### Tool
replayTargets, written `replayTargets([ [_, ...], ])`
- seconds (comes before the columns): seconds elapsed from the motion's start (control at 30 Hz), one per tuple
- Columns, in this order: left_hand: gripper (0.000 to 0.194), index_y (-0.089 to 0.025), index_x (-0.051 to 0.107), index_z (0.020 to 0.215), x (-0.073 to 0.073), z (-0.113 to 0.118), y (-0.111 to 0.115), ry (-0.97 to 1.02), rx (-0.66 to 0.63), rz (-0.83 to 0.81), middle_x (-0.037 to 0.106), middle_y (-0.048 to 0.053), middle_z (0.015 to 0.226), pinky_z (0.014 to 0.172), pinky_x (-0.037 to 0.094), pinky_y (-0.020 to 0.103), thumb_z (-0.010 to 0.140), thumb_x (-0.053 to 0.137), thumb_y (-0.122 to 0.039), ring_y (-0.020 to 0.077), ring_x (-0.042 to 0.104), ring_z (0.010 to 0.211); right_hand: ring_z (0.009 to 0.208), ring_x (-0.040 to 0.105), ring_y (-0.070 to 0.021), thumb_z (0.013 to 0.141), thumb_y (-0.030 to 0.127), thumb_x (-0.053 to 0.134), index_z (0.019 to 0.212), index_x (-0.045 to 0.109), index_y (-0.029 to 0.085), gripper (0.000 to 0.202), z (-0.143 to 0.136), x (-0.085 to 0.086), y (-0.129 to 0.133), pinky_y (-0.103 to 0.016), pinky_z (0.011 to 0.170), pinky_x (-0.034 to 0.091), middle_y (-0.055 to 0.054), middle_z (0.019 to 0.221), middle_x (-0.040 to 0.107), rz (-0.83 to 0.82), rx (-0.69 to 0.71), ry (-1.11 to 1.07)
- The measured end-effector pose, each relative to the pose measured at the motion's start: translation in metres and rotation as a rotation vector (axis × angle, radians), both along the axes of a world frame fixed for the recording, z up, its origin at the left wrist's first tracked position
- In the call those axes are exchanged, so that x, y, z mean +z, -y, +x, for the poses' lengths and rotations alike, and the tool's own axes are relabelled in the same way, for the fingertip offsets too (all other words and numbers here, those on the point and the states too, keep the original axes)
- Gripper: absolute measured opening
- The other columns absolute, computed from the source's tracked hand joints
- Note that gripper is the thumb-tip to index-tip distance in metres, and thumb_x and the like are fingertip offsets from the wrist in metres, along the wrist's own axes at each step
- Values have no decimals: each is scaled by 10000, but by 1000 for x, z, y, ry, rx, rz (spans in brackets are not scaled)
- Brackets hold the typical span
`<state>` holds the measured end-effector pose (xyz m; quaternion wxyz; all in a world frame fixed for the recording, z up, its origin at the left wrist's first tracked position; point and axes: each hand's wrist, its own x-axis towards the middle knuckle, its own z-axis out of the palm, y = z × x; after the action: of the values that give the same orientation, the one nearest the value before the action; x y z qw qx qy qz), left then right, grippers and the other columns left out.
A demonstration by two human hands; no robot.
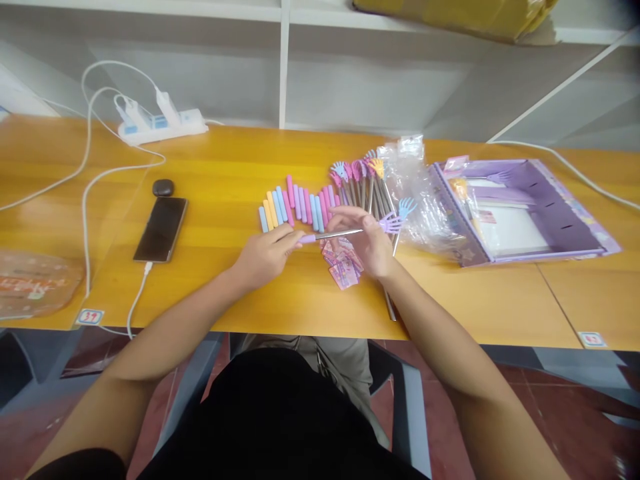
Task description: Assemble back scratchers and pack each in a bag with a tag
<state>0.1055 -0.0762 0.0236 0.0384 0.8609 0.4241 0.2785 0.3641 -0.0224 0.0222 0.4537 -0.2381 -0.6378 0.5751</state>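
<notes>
My left hand (267, 255) is closed round the purple handle (308, 239) of a back scratcher, whose thin metal rod (343, 233) runs across to the right. Near its purple hand-shaped head (391, 223), my right hand (373, 243) holds the rod by the thumb, its fingers curled loosely. A blue-headed back scratcher (407, 208) lies just beyond that hand, its rod pointing toward the table's front edge. Behind my hands is a row of loose coloured handles (300, 203). Several more scratcher heads (356, 170) on metal rods lie bunched beside them. Small pink printed cards (345, 272) lie below the held rod.
Clear plastic bags (425, 200) lie right of the bunch, against a purple display box (537, 250) with a few items inside. At left are a charging phone (161, 230), a black mouse (163, 187) and a white power strip (165, 128) with cables. A shelf unit (284, 73) stands behind.
</notes>
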Motion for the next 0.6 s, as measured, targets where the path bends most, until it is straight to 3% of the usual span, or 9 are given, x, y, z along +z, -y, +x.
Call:
replayTargets([
  [0.33,378,-162,731,1176,-4,2,0,42,-25,68,736,85,1019,696,503,262,1198,392,-328,151,667,824,693,644,-202,1094,706,451,1404,675,286,569,-4,-2,5,-407,671,581,-43,992,685,17,19,19],
  [0.6,379,-170,741,1188,-3,2,2,49,-32,56,732,78,993,655,474,266,1196,401,-336,151,652,790,724,671,-210,1089,756,416,1479,649,287,654,-2,-15,2,-414,687,610,-58,1024,717,16,33,65],
])
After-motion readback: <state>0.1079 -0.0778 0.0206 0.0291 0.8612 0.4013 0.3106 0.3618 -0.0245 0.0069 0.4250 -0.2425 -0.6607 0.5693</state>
